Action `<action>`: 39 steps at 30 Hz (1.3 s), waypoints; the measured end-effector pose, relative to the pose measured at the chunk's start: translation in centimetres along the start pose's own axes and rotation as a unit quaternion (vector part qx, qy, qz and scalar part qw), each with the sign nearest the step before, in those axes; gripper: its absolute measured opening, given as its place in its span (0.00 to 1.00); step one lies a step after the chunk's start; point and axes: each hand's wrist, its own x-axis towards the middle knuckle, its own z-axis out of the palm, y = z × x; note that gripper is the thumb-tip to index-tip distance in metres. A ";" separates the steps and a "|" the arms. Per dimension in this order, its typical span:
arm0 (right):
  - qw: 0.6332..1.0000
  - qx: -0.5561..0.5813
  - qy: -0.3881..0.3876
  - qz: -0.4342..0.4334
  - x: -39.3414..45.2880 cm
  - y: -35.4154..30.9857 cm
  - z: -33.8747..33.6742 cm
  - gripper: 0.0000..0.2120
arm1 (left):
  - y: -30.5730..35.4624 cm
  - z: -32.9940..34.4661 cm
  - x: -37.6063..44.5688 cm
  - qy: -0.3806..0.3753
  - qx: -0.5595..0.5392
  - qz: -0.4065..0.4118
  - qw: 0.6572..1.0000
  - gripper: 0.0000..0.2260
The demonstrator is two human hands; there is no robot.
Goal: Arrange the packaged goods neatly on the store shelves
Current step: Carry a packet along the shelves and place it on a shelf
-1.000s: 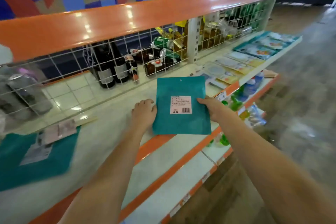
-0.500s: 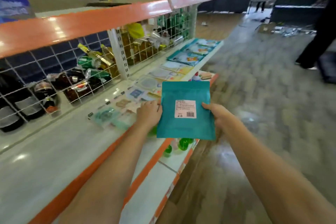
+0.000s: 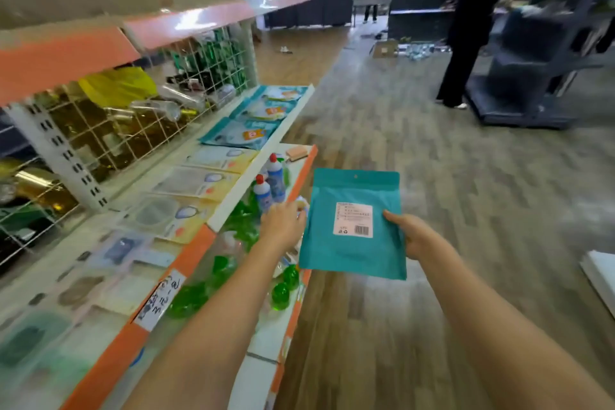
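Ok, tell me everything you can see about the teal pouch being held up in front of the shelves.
The teal pouch is a flat, matte, plastic-looking bag with a sealed top band and a small hang hole. A white label with small print and a barcode faces the camera. It is held upright, out over the floor beside the shelf edge. The right hand grips its right edge; the left hand is at its left edge, though its fingers' hold on it is not plain.
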 end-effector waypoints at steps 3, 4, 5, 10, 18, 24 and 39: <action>1.000 0.012 0.027 -0.001 2.3 -1.7 -1.8 0.12 | 2.0 1.0 4.4 -0.014 0.017 0.034 0.999 0.13; 0.999 0.015 0.039 -0.004 3.0 -2.5 -2.4 0.12 | 2.5 1.4 6.1 -0.021 0.012 0.041 0.999 0.13; 0.998 0.019 0.052 -0.009 3.8 -3.4 -2.9 0.13 | 3.0 1.8 7.8 -0.026 0.003 0.048 0.999 0.13; 0.993 0.057 0.094 -0.036 7.5 -7.8 -6.0 0.08 | 6.1 3.6 15.4 -0.043 -0.007 0.095 0.994 0.14; 0.986 0.110 0.125 -0.017 13.9 -10.8 -11.6 0.08 | 11.9 9.1 24.2 -0.089 0.010 0.127 0.988 0.15; 0.985 0.088 0.146 -0.008 20.1 -15.3 -16.4 0.14 | 16.7 11.7 30.5 -0.108 0.004 0.106 0.989 0.15; 0.989 0.061 0.135 0.000 35.4 -27.6 -24.5 0.11 | 26.5 16.2 46.1 -0.105 -0.002 0.053 0.993 0.16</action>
